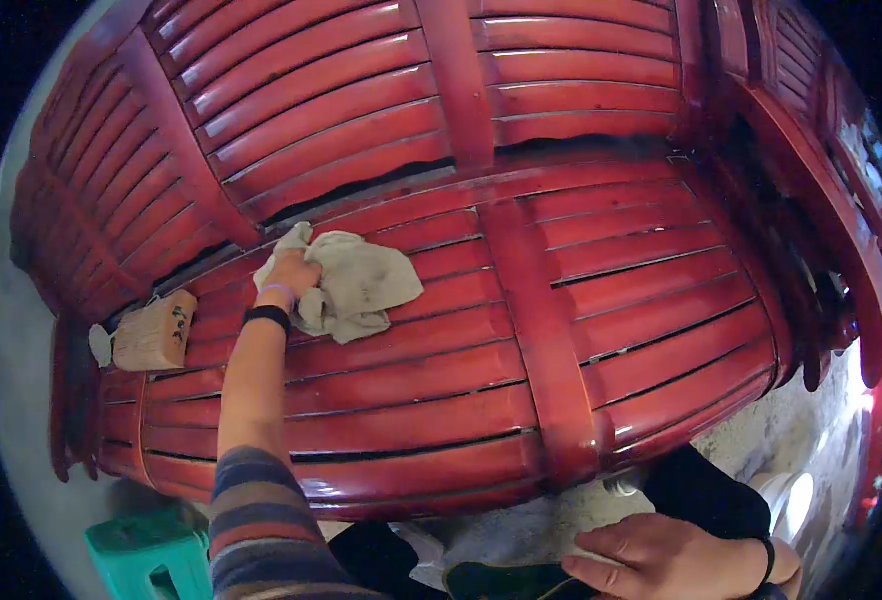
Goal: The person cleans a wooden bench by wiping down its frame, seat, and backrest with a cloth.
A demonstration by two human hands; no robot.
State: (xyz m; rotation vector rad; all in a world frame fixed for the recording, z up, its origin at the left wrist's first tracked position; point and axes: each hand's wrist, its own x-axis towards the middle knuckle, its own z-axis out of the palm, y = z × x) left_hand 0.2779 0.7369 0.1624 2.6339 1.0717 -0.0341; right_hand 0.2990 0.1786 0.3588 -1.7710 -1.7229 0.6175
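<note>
My left hand (pixel 296 274), at the end of a striped sleeve, grips a pale grey-beige cloth (pixel 366 280). The cloth lies bunched and partly spread on the slatted seat of a glossy red wooden bench (pixel 421 400), close to its backrest. Some of the fingers are hidden by the cloth. Low at the right, my right hand (pixel 661 555) hovers in front of the bench near my leg, with its fingers loosely apart and nothing in them.
A tan box (pixel 151 332) with dark markings sits on the bench's left end, beside a small pale round object (pixel 100 345). A green plastic stool (pixel 146 555) stands on the floor at lower left. A white bucket-like container (pixel 791 500) is at lower right, below the bench's armrest (pixel 811 190).
</note>
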